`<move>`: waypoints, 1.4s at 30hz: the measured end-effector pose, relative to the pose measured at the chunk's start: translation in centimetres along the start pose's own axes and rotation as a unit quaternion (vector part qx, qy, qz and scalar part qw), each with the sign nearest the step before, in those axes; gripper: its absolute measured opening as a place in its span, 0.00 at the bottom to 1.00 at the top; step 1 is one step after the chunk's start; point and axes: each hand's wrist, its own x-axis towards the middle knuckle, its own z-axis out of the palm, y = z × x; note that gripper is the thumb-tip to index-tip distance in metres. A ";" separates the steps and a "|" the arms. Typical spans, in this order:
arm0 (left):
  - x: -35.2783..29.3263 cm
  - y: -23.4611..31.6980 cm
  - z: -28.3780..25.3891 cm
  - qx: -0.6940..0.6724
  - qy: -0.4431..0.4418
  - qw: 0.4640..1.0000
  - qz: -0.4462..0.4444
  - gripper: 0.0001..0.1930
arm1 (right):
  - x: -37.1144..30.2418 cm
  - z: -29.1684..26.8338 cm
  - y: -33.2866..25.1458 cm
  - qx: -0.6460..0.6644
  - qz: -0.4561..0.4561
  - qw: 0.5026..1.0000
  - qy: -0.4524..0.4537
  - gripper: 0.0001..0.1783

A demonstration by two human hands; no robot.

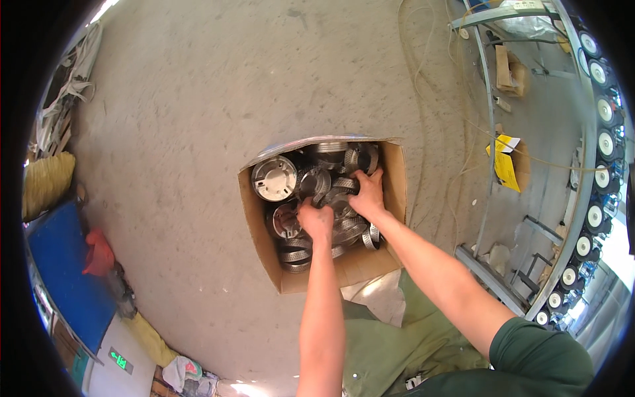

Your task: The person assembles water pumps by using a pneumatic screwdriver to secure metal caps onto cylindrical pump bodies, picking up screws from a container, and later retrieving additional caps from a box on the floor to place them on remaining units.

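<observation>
An open cardboard box [263, 245] holds a jumble of shiny metal rings with perforated sides and round metal discs. My left hand [315, 220] is inside, its fingers closed on the edge of a metal ring [313, 184] near the middle. To its right, my right hand [368, 194] has its fingers curled at a perforated metal ring [360, 159] by the box's right wall; the fingertips are partly hidden among the parts. A round metal disc with slots [274, 178] lies at the far left. Another disc [286, 221] sits beside my left hand.
The box stands on a dusty concrete floor [178, 145]. At right is a metal frame [486, 86] with a row of wheels [605, 143] beyond it. Thin hoses [423, 99] trail over the floor. A blue board [66, 264] and red bag [99, 253] are at left.
</observation>
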 end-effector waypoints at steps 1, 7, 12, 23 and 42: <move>-0.1 0.4 -0.1 -0.032 0.008 0.999 -0.027 0.21 | -0.3 -0.1 -0.6 -0.001 0.007 1.000 -0.008 0.29; 0.4 -1.0 0.6 -0.040 0.019 0.999 -0.002 0.23 | 0.0 0.9 -3.2 -0.114 -0.009 0.993 -0.039 0.29; -1.0 0.7 -0.4 -0.062 0.005 0.998 0.006 0.26 | -0.2 0.6 -2.3 -0.102 -0.034 0.994 -0.019 0.24; -4.5 -1.4 -3.5 -0.263 -0.070 0.962 -0.037 0.30 | -6.0 -1.5 -5.0 -0.039 -0.088 0.995 0.028 0.12; -33.8 30.0 -17.8 -0.277 -0.160 0.895 0.310 0.33 | -22.7 -38.1 -9.2 0.286 -0.149 0.897 0.303 0.17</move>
